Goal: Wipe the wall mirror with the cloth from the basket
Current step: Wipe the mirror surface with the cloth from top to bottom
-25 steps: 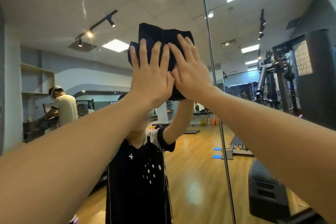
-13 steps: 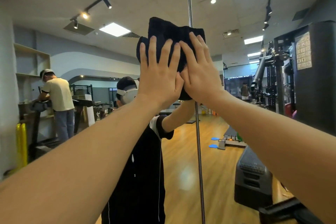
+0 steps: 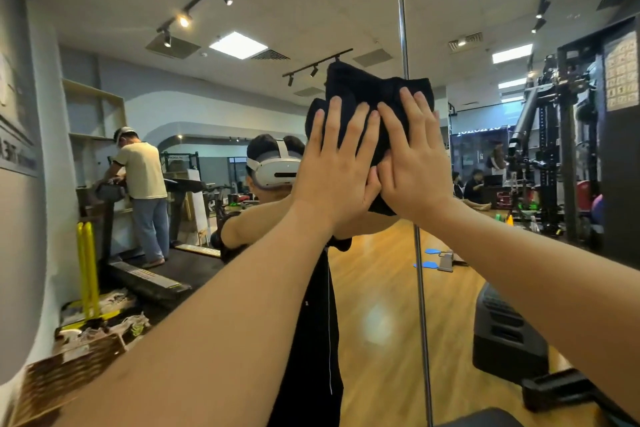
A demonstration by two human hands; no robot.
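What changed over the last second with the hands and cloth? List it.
The left hand and right hand slid the black cloth rightward across the mirror, from left of the vertical seam onto it. Unchanged: both palms press flat, fingers straight, side by side.

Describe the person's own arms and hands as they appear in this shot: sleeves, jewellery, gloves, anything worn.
Both forearms are bare up to the frame's edge, with no sleeve showing on either. The left hand and the right hand wear no gloves, and no rings, watch or wristband show on the backs of the hands or the wrists. No markings are visible on either arm.
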